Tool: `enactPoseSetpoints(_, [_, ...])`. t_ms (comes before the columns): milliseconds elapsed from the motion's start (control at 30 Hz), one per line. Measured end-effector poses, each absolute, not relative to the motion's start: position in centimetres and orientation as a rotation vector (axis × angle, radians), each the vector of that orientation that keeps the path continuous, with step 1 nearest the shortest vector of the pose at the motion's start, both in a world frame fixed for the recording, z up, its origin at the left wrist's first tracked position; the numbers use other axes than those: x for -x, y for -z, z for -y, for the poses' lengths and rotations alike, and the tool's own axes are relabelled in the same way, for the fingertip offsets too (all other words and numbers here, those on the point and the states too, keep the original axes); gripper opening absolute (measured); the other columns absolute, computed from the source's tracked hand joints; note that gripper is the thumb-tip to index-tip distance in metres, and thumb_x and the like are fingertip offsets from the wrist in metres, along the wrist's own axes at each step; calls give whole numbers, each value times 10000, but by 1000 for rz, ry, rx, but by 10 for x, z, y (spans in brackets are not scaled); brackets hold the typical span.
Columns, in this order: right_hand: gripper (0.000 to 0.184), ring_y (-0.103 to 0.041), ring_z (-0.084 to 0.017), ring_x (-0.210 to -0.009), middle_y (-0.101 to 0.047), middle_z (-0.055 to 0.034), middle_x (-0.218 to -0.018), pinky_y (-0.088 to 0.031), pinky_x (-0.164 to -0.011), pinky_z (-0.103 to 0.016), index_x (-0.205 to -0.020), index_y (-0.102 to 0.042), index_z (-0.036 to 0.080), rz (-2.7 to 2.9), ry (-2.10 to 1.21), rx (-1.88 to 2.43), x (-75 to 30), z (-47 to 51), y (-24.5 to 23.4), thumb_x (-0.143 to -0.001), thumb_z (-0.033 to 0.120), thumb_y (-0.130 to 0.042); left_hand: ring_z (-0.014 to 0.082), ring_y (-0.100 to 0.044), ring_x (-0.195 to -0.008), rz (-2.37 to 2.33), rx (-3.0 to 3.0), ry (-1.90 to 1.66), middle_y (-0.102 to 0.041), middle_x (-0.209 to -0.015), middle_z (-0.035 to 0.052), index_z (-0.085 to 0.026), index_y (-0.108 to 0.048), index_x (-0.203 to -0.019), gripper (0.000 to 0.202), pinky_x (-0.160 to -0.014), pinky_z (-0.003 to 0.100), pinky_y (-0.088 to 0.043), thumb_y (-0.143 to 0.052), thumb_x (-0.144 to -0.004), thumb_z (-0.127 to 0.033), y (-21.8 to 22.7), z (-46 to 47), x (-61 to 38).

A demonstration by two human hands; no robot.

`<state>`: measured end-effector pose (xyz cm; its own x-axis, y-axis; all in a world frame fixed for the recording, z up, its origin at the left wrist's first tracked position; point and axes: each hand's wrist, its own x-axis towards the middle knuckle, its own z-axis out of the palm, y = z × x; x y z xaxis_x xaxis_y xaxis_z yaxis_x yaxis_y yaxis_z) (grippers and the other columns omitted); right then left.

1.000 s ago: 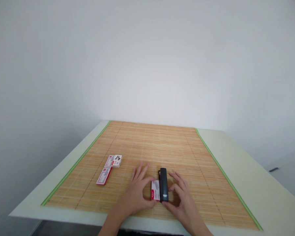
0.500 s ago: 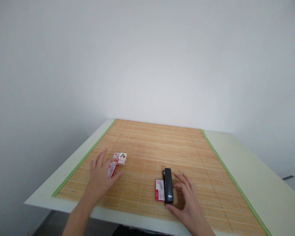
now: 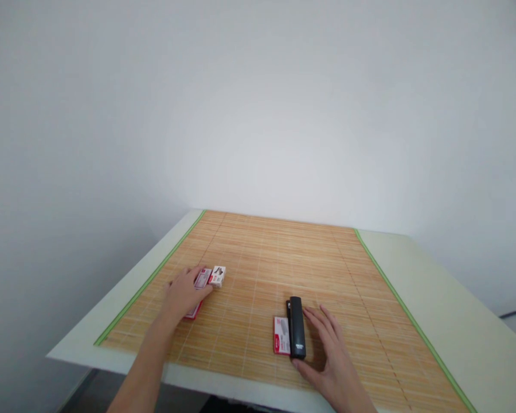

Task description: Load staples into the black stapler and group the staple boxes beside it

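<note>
On the left of the bamboo mat (image 3: 258, 246), my left hand (image 3: 184, 293) closes over a flat red-and-white staple box (image 3: 203, 278), thumb at its right side and fingers toward its far edge. Part of another red-edged box (image 3: 193, 313) shows under the palm. A small white box (image 3: 218, 276) with a dark picture lies against the thumb side. My right hand (image 3: 332, 358) rests around the right side of a black stapler (image 3: 298, 327), fingers stretched and apart, thumb by its near end. Touching the stapler's left side is another red-and-white staple box (image 3: 282, 335).
The mat, with green edging (image 3: 406, 307), lies on a pale table (image 3: 447, 292). A white wall (image 3: 266, 115) rises behind the table. Past the right table edge is a small dark object (image 3: 509, 314).
My left hand has lowered and closed over the boxes, which have shifted slightly. My right hand's fingers have come a little nearer the stapler, which stays beside its box.
</note>
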<state>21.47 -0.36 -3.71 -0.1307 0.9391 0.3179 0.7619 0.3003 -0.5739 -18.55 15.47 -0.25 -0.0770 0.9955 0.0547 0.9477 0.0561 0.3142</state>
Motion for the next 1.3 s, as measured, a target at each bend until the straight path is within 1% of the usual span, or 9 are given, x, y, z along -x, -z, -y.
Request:
enactPoseSetpoints(133, [900, -232, -366, -1555, -422, -82, -1603, -295, -1234, -660, -1577, -339, 299, 1953, -376, 1521, -214, 4, 35, -797, 328, -787, 339, -604, -1147, -2223, -1913, -666, -604, -1308, 120, -269, -530, -1456, 637, -984, 493, -440, -612, -878, -523, -25, -141, 171])
enactPoseSetpoints(267, [861, -237, -360, -1553, -428, -78, -1600, -294, -1237, -649, -1555, -378, 297, 1947, -359, 1515, -213, 5, 34, -799, 332, -788, 274, -639, -1074, -1877, -2009, -825, -641, -1267, 85, -281, -534, -1428, 581, -956, 431, -458, -623, -869, -413, -46, -104, 108])
enactPoseSetpoints(500, [852, -227, -341, -1557, -427, -57, -1601, -297, -1244, -628, -1549, -385, 309, 1945, -335, 1512, -213, 5, 35, -796, 304, -783, 332, -622, -1123, -1575, -2129, -641, -693, -1173, 63, -331, -636, -1262, 523, -995, 499, -392, -708, -745, -341, -18, -49, 9])
enactPoseSetpoints(633, [862, -232, -344, -1555, -429, -66, -1600, -299, -1245, -624, -1551, -386, 299, 1942, -347, 1516, -213, 5, 35, -789, 314, -788, 337, -612, -1155, -1539, -2108, -615, -683, -1223, 65, -323, -604, -1302, 570, -1024, 511, -376, -724, -748, -384, -13, -43, 11])
enactPoseSetpoints(800, [758, -242, -346, -1553, -454, -65, -1584, -317, -1232, -626, -1471, -482, 300, 1932, -338, 1498, -211, 3, 33, -777, 304, -785, 357, -543, -1274, -1354, -2164, -551, -597, -1391, 77, -340, -510, -1442, 898, -1090, 518, -381, -865, -628, -475, -16, -50, 34])
enactPoseSetpoints(933, [506, -226, -356, -1558, -438, -60, -1598, -321, -1224, -629, -1243, -617, 278, 1943, -335, 1516, -210, 3, 31, -766, 295, -784, 406, -286, -1498, -1300, -2204, -543, -336, -1643, 63, -346, -632, -1288, 783, -1210, 599, -245, -912, -586, -551, -9, -58, 45])
enactPoseSetpoints(1033, [385, -215, -358, -1560, -431, -60, -1603, -314, -1223, -635, -1114, -633, 264, 1959, -336, 1536, -210, 4, 30, -762, 293, -787, 411, -154, -1557, -1250, -2213, -546, -195, -1712, 45, -325, -666, -1207, 700, -1243, 652, -119, -907, -606, -590, -4, -61, 45])
enactPoseSetpoints(1133, [355, -208, -354, -1561, -432, -62, -1602, -308, -1225, -635, -1091, -624, 260, 1971, -336, 1542, -210, 4, 31, -773, 298, -779, 409, -161, -1560, -1249, -2215, -572, -198, -1712, 65, -308, -663, -1205, 729, -1248, 659, -109, -922, -585, -591, -2, -59, 43])
enactPoseSetpoints(1300, [361, -222, -358, -1557, -438, -75, -1595, -306, -1226, -627, -1100, -623, 255, 1969, -334, 1529, -211, 4, 31, -777, 298, -777, 388, -246, -1542, -1203, -2296, -580, -338, -1654, 80, -302, -645, -1194, 736, -1268, 647, -75, -936, -567, -556, -8, -54, 31])
